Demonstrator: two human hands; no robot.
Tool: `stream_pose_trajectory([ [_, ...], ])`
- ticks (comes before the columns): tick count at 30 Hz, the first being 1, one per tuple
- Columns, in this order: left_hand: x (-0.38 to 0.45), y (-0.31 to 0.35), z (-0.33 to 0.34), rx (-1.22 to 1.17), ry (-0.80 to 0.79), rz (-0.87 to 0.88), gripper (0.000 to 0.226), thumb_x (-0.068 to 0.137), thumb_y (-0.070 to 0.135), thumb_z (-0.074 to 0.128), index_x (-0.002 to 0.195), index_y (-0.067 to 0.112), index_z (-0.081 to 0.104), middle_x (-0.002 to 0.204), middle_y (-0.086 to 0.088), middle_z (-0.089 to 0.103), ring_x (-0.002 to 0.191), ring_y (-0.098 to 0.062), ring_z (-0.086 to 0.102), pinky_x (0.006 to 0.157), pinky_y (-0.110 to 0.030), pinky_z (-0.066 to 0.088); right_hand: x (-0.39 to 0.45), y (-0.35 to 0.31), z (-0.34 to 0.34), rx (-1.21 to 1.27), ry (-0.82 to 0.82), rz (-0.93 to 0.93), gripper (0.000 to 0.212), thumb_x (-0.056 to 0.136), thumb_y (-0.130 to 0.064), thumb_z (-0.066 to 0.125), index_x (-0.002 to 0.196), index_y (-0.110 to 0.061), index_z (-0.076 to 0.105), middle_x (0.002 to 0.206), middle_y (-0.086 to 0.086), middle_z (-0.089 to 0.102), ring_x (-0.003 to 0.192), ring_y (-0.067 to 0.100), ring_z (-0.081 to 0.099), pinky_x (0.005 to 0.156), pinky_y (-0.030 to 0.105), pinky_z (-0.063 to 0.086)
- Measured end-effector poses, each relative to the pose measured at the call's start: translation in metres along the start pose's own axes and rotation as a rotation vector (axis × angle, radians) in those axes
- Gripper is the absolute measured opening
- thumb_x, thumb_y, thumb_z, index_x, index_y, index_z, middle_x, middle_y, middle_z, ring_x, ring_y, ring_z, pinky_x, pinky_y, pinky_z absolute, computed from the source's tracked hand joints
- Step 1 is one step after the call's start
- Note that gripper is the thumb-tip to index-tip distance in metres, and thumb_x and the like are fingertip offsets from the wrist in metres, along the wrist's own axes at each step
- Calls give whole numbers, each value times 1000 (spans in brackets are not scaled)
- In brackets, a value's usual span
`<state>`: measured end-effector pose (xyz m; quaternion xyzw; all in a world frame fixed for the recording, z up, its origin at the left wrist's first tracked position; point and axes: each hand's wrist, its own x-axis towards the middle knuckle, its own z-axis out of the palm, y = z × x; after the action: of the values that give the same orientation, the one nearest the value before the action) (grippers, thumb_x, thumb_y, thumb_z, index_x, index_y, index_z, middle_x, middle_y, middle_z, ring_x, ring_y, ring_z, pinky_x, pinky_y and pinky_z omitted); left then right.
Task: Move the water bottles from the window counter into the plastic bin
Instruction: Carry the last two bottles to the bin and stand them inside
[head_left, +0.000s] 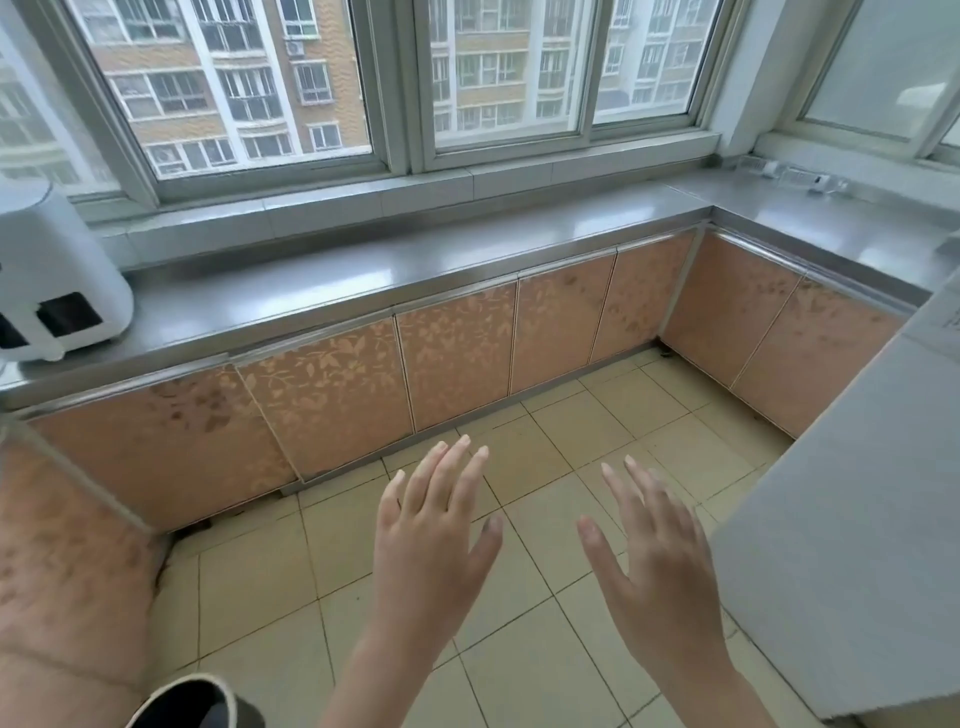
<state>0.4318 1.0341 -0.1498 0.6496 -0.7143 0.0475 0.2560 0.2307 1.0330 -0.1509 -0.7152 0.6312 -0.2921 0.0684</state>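
Both hands are held out palm-down over the tiled floor, fingers spread wide and holding nothing: the left hand (434, 540) and, just beside it, the right hand (657, 561).

The water bottles (789, 175) lie far ahead of the hands and up to their right, at the back of the steel table (363, 270), in the corner where it turns under the window (504, 78). They are clear plastic and rest on their sides, end to end, their long axes running along the back edge toward the right. Two can be counted; glare and distance leave it unclear whether a third is there.

By my judgement the right hand is the nearer one, though both are well apart from the bottles, so a step toward that corner is needed before any reach. A lying bottle would be taken across its middle.

No plastic bin can be picked out with certainty. One dark, white-rimmed container (202, 701) sits below and to the left of the left hand, at the frame's bottom edge. One white appliance (49, 275) stands on the table far to the left.
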Motion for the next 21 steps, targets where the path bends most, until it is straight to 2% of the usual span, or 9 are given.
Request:
stream_pose_trajectory([
  [10, 163, -19, 80, -43, -2, 36, 55, 91, 46, 43, 139, 21, 54, 146, 4, 52, 137, -14, 38, 110, -43, 27, 158, 40, 41, -36, 33, 14, 57, 93, -58, 29, 141, -30, 41, 150, -4, 39, 140, 16, 27, 111, 50, 28],
  [15, 267, -36, 135, -65, -17, 106, 56, 89, 45, 44, 138, 20, 55, 145, 4, 53, 136, -14, 37, 109, -42, 26, 251, 61, 72, -78, 57, 83, 56, 92, -56, 32, 140, -29, 42, 150, -2, 39, 140, 18, 30, 110, 52, 30],
  [21, 397, -43, 181, -105, -52, 225, 56, 90, 47, 42, 138, 21, 56, 145, 4, 53, 137, -13, 36, 110, -41, 25, 356, 80, 92, -109, 102, 182, 59, 93, -60, 26, 140, -29, 42, 150, -3, 39, 139, 17, 30, 107, 52, 33],
])
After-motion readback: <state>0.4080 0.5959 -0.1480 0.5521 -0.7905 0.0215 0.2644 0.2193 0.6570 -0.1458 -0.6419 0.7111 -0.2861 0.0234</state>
